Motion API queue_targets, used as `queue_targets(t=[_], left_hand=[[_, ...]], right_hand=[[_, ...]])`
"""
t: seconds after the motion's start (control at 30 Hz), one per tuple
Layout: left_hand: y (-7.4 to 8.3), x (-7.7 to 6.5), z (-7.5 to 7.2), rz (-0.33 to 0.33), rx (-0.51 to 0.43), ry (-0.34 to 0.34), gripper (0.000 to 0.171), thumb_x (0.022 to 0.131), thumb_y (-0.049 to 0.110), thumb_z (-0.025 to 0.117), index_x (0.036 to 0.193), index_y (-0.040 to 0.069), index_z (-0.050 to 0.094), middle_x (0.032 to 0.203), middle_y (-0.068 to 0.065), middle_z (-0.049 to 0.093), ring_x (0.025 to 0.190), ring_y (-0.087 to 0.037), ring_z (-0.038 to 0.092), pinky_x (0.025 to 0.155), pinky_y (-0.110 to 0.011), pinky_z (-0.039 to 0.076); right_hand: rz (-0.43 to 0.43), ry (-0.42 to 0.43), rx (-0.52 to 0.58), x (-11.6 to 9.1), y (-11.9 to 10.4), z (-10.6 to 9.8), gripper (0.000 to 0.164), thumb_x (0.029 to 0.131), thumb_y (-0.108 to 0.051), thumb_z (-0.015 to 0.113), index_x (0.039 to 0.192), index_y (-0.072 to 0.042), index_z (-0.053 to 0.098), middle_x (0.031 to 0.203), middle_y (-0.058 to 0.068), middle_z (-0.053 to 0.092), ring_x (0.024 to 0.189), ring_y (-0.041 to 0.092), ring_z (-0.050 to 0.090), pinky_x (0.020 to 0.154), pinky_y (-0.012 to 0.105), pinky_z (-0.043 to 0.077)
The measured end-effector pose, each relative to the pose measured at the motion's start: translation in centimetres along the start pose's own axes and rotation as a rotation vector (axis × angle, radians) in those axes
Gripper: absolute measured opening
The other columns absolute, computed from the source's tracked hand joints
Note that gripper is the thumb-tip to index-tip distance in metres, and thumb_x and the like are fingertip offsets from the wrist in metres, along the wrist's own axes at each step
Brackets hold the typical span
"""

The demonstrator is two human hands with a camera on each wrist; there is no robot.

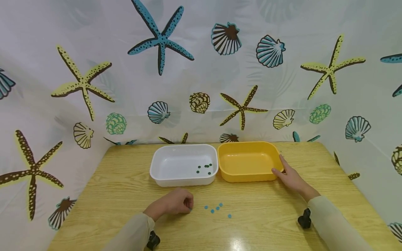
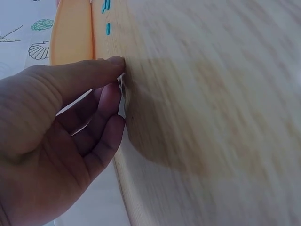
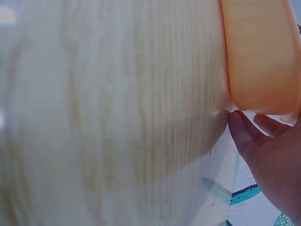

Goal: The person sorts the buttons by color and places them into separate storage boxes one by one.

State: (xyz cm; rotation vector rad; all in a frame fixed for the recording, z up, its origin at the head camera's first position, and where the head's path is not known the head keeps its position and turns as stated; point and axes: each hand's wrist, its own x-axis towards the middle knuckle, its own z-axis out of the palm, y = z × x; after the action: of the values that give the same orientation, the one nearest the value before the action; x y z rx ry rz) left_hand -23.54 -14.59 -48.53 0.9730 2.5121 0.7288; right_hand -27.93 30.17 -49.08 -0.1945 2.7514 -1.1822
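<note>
In the head view my left hand [image 1: 178, 201] is low over the table, thumb and fingers pinched together. A bit of blue disc [image 1: 190, 209] shows at its fingertips. The left wrist view shows the thumb and curled fingers [image 2: 109, 96] close to the wood; the disc is largely hidden there. Several small blue discs [image 1: 217, 208] lie on the table just right of this hand. My right hand [image 1: 292, 177] touches the right end of a yellow tray [image 1: 246, 177], its thumb and fingers spread along the side and front corner.
A white tray [image 1: 180, 182] stands left of the yellow one, their ends meeting. Several small green discs [image 1: 206, 166] lie at its right end. The wooden table [image 1: 125, 195] backs onto a hanging sheet [image 1: 201, 69] printed with starfish and shells, which also rises at both sides.
</note>
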Motion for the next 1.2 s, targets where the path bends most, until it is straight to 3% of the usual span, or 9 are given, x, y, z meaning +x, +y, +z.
queue_targets(t=[0.17, 0.27, 0.43, 0.63, 1.03, 1.2], left_hand=[[0.3, 0.1, -0.1, -0.021, 0.011, -0.005, 0.02, 0.078, 0.003, 0.071, 0.072, 0.018, 0.06, 0.066, 0.013, 0.054, 0.061, -0.002, 0.047, 0.058, -0.022, 0.043], [0.8, 0.4, -0.5, -0.028, -0.031, 0.001, 0.015, 0.082, 0.004, 0.068, 0.076, 0.016, 0.06, 0.07, 0.01, 0.054, 0.064, -0.004, 0.048, 0.059, -0.023, 0.043], [2.2, 1.2, -1.5, 0.014, -0.122, 0.032, 0.006, 0.085, 0.003, 0.064, 0.086, 0.008, 0.061, 0.075, 0.005, 0.055, 0.069, -0.008, 0.05, 0.062, -0.025, 0.045], [3.6, 2.4, -2.8, 0.03, -0.114, 0.087, 0.005, 0.085, 0.005, 0.067, 0.085, 0.008, 0.063, 0.075, 0.007, 0.058, 0.07, -0.01, 0.053, 0.065, -0.024, 0.046], [4.3, 5.5, -4.2, -0.061, -0.174, 0.203, 0.005, 0.086, 0.01, 0.067, 0.087, 0.011, 0.063, 0.076, 0.003, 0.06, 0.069, -0.012, 0.056, 0.064, -0.026, 0.047], [4.3, 6.7, -4.4, -0.065, -0.217, 0.24, 0.004, 0.086, 0.007, 0.066, 0.088, 0.009, 0.063, 0.075, 0.001, 0.061, 0.065, -0.012, 0.059, 0.061, -0.025, 0.048]], right_hand=[[0.0, 0.001, 0.004, 0.0, 0.1, 0.0, 0.082, 0.099, -0.044, 0.042, 0.15, -0.004, -0.008, 0.154, 0.026, 0.0, 0.138, 0.046, 0.007, 0.107, 0.059, 0.01], [-0.003, 0.001, 0.01, -0.1, 0.0, 0.0, 0.082, 0.1, -0.044, 0.042, 0.15, -0.003, -0.008, 0.154, 0.026, 0.0, 0.139, 0.046, 0.006, 0.108, 0.059, 0.009], [0.002, -0.005, 0.013, -0.1, -0.1, 0.0, 0.082, 0.1, -0.044, 0.042, 0.15, -0.003, -0.008, 0.154, 0.025, -0.001, 0.139, 0.046, 0.005, 0.108, 0.059, 0.009], [0.005, -0.005, 0.013, -0.1, -0.3, 0.0, 0.082, 0.1, -0.044, 0.042, 0.15, -0.003, -0.009, 0.154, 0.025, 0.0, 0.139, 0.045, 0.006, 0.108, 0.059, 0.01], [0.009, -0.005, 0.01, 0.3, 0.2, 0.1, 0.084, 0.099, -0.047, 0.042, 0.15, -0.006, -0.01, 0.154, 0.025, 0.0, 0.139, 0.045, 0.006, 0.108, 0.059, 0.01], [0.004, -0.003, 0.008, 0.2, 0.3, 0.0, 0.084, 0.099, -0.047, 0.042, 0.15, -0.006, -0.01, 0.154, 0.025, 0.0, 0.139, 0.045, 0.007, 0.108, 0.059, 0.01]])
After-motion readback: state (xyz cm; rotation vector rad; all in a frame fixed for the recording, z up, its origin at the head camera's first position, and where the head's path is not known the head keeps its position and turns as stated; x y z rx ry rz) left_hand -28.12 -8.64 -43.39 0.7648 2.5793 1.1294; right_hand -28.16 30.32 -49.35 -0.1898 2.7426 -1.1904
